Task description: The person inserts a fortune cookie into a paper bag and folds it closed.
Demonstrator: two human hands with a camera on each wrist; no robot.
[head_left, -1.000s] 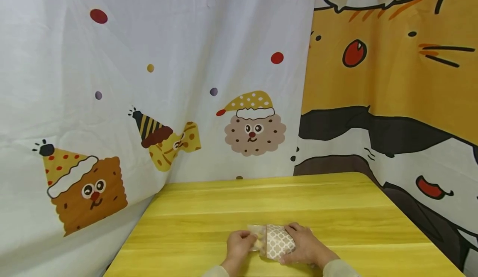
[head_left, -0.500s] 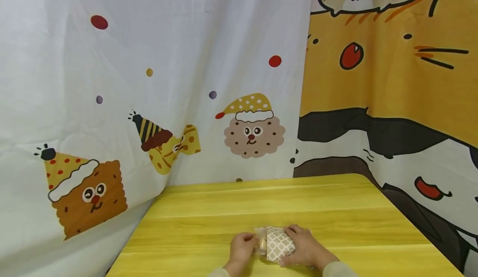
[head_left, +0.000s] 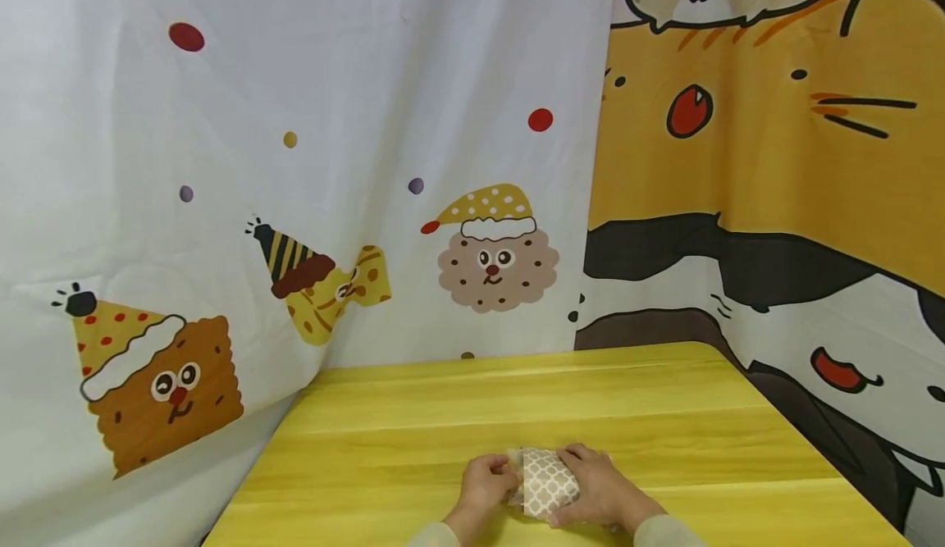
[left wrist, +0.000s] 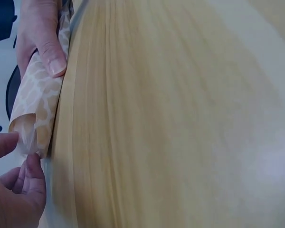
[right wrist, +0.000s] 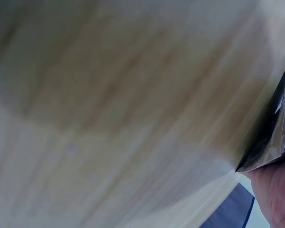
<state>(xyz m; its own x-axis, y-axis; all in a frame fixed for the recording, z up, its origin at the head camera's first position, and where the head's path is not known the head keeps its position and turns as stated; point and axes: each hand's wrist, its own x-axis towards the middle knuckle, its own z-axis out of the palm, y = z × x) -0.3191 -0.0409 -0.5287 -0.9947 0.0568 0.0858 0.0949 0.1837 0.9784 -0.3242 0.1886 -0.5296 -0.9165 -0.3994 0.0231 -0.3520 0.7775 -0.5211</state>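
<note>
A beige paper sleeve (head_left: pixel 546 481) with a white lattice pattern lies on the table, its opening towards the left. From that opening sticks a short end of a clear plastic bag (head_left: pixel 514 469). My left hand (head_left: pixel 483 485) pinches the bag's end; in the left wrist view the plastic (left wrist: pixel 27 133) shows between thumb and fingers, right at the sleeve's mouth. My right hand (head_left: pixel 601 485) grips the sleeve from the right, thumb on its near side. The right wrist view catches only a corner of the sleeve (right wrist: pixel 270 149). What the bag contains is hidden.
The yellow wood-grain table (head_left: pixel 413 416) reaches back to a white curtain (head_left: pixel 354 120) printed with cartoon cookies. On the right hangs an orange, black and white cartoon cloth (head_left: pixel 709 170).
The clear bag has slid rightwards into the sleeve, so less of it sticks out. My left hand has moved right along with it. The right hand keeps its hold on the sleeve.
</note>
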